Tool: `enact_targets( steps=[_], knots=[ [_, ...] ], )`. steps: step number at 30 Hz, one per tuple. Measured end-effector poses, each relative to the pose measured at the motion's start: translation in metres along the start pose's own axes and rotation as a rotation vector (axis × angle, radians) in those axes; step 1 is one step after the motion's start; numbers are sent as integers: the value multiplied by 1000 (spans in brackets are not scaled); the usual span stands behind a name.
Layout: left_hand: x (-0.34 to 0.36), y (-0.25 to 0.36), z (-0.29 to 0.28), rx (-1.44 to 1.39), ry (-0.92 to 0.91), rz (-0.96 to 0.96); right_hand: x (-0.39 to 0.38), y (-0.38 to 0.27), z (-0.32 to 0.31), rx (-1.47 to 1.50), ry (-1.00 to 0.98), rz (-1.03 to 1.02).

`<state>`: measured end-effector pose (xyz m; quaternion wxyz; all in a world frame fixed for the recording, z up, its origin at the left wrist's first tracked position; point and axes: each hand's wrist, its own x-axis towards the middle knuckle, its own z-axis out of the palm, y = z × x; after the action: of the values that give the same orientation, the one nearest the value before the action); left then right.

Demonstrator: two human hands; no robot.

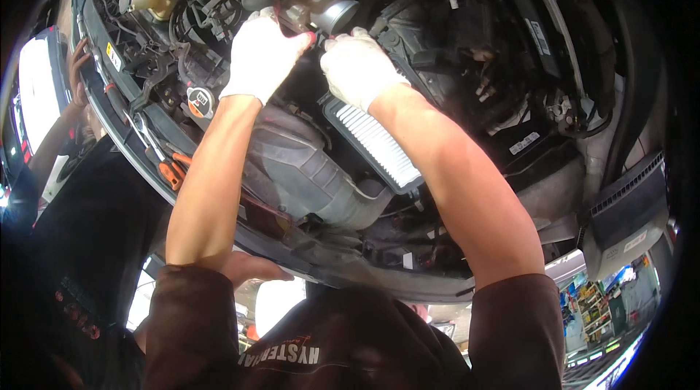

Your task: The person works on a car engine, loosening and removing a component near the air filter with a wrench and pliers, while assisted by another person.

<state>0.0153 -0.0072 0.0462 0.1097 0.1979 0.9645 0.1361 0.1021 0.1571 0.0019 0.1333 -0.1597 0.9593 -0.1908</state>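
Note:
Both my hands wear white work gloves and reach into an open car engine bay. My left hand (262, 58) is bent at the far middle, its thumb pointing right with a bit of red at the tip. Beside it, my right hand (359, 67) has its fingers curled. Between and just beyond them is a round, silvery pipe end (337, 16). What the fingers grip, if anything, is hidden by the gloves and glare. Below my right wrist lies a white pleated air filter (375, 145) in a dark frame. A grey plastic housing (302, 167) sits left of it.
Pliers with orange handles (173, 172) lie along the front rail, near an orange-marked round cap (199, 102). A yellowish reservoir (154, 3) is at the far left. Another person (91, 244) stands at left, one hand (78, 72) on the car's edge. Hoses and wiring surround my hands.

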Motion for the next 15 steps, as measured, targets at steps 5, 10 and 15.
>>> enact_targets(
  steps=[5,10,15],
  knots=[
    [9,-8,6,26,8,19,8,-1,-8,-89,-114,-15],
    [7,-2,-3,-75,-91,-88,9,-6,-5,-58,-163,-14],
    [-1,15,-4,-41,-72,-63,6,-4,17,-61,-69,-20]
  ],
)
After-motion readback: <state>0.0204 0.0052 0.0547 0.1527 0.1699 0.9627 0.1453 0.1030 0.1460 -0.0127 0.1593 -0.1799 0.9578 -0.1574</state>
